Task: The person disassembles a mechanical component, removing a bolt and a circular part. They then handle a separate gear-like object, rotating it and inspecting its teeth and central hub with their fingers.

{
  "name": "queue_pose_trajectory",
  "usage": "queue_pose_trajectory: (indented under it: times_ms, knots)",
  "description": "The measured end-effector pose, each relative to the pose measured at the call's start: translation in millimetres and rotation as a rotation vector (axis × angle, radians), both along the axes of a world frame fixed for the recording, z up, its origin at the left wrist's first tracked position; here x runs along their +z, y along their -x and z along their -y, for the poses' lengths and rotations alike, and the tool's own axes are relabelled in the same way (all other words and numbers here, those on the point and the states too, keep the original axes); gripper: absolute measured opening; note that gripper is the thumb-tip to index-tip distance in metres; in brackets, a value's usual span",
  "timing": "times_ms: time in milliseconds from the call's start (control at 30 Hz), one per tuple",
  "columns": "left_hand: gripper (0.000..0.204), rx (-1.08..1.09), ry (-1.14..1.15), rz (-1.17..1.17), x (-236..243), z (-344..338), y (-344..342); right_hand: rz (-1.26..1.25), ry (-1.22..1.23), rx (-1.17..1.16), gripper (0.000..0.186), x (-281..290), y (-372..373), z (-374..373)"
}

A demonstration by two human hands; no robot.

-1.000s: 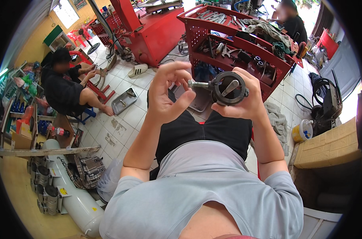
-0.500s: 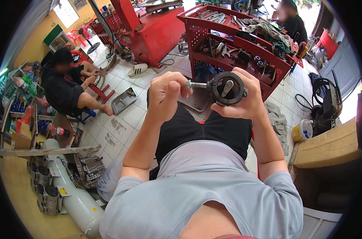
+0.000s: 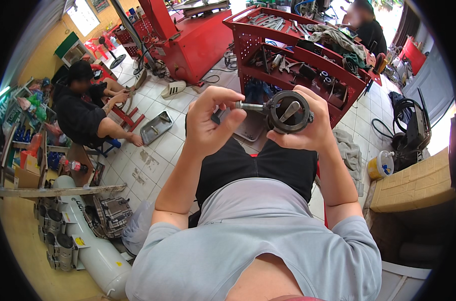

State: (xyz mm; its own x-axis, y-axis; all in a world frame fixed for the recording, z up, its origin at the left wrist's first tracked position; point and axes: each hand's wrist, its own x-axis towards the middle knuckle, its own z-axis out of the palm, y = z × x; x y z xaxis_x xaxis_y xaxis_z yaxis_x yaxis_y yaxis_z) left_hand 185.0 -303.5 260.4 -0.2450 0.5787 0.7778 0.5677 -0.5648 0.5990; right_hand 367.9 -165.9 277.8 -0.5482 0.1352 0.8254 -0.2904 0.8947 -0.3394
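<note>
My right hand (image 3: 313,120) grips a dark metal ring-shaped fitting (image 3: 300,125), its thumb along the lower left of the ring. A pale metal piece (image 3: 290,111) shows inside the ring. A silver threaded bolt (image 3: 253,107) sticks out leftward from the fitting's side. Beside the bolt's head is my left hand (image 3: 215,118), thumb and fingers apart, the index fingertip at or very near the head. Behind the bolt, partly hidden, is a metal tray (image 3: 245,131) on the floor.
A red tool cart (image 3: 300,40) stands ahead, a red machine (image 3: 192,55) behind it. A seated co-worker (image 3: 82,115) is at left near a small tray (image 3: 156,129); another person (image 3: 368,35) is beyond the cart. A white cylindrical tank (image 3: 92,236) lies lower left, a bucket (image 3: 380,164) at right.
My left fingers curled in at the bolt's head half a second ago and have since spread apart again. My right hand and the fitting have barely moved.
</note>
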Motion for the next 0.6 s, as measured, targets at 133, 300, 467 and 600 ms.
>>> queue_pose_trajectory:
  times_ms: [133,300,467,600]
  knots:
    - [0.041,-0.258,-0.029,0.025,-13.0,-6.3,22.7,0.024,-0.013,-0.012,0.044,2.0,0.6,1.5]
    - [0.054,-0.027,0.091,-0.146,0.4,1.7,3.4,0.011,0.003,-0.009,0.045,0.7,-0.7,-0.1]
    - [0.049,-0.235,-0.009,-0.077,-1.9,-6.4,13.0,0.010,-0.011,-0.015,0.044,1.5,-0.1,0.4]
    - [0.054,0.073,-0.023,-0.118,2.2,-2.5,-7.6,-0.003,-0.006,-0.005,0.044,2.1,0.2,-0.3]
